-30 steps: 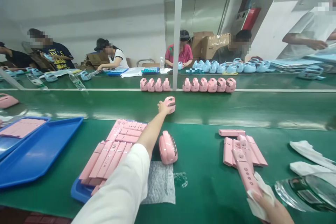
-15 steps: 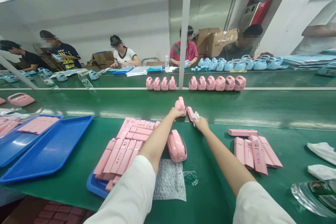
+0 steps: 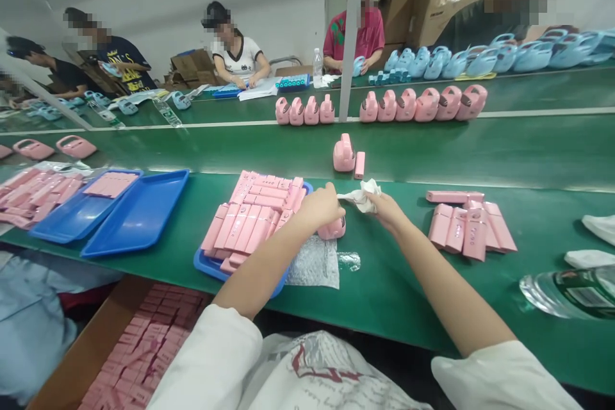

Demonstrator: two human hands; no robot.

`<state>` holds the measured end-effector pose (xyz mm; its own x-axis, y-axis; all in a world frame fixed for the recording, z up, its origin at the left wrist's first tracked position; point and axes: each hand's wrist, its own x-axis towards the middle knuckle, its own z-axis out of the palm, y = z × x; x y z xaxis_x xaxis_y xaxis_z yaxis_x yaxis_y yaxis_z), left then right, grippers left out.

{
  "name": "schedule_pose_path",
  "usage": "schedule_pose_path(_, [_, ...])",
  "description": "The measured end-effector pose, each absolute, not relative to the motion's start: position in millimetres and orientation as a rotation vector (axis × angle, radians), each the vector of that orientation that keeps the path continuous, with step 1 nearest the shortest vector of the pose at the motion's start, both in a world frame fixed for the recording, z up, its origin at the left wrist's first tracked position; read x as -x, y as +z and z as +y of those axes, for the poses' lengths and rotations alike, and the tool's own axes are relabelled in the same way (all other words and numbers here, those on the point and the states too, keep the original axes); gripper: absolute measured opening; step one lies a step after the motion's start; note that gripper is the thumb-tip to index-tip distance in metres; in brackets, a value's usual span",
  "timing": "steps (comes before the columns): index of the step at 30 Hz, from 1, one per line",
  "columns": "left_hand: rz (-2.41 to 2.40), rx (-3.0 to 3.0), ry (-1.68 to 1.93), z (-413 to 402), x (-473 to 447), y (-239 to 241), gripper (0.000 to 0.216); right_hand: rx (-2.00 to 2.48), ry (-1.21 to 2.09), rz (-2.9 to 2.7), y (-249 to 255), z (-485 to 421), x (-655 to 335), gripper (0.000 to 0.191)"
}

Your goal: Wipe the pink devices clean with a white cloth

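Note:
My left hand (image 3: 323, 206) is closed over the top of a pink handled case (image 3: 332, 229) beside the tray stack; its handle is hidden under my fingers. In my right hand (image 3: 387, 210) a crumpled white cloth (image 3: 368, 196) is pinched, one end trailing left close to my left fingers. I cannot tell whether that end touches them. Beyond my hands, another pink handled case (image 3: 344, 154) stands upright on the green belt, with a small pink bar-shaped piece (image 3: 359, 165) right beside it. A grey patterned sheet (image 3: 314, 266) lies partly under my left forearm.
Left of my hands, pink pieces (image 3: 247, 230) are heaped on a blue tray (image 3: 204, 264). Another blue tray (image 3: 139, 214) lies further left. Several pink pieces (image 3: 475, 234), white gloves (image 3: 590, 259) and a bottle (image 3: 571, 293) are on the right. Co-workers sit across the belt.
The pink case and the small pink piece have been let go on the belt. My hands have drawn back; the left now covers the nearer case, the right still holds the cloth.

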<state>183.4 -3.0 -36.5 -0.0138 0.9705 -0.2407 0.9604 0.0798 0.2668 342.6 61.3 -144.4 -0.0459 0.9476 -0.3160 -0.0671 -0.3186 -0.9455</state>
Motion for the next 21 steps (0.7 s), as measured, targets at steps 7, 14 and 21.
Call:
schedule_pose_path(7, [1.625, -1.949, 0.493, -51, -157, -60, 0.059, 1.287, 1.435, -0.877, -144, 5, -361, 0.033])
schedule_pose_path(14, [1.526, -1.766, 1.061, -106, -162, -109, 0.041, 1.187, 1.037, -1.38, -169, -87, -323, 0.039])
schedule_pose_path(21, [1.201, -1.481, 1.234, -107, -163, -141, 0.048, 0.65, 0.304, -2.002, -195, -131, -304, 0.053])
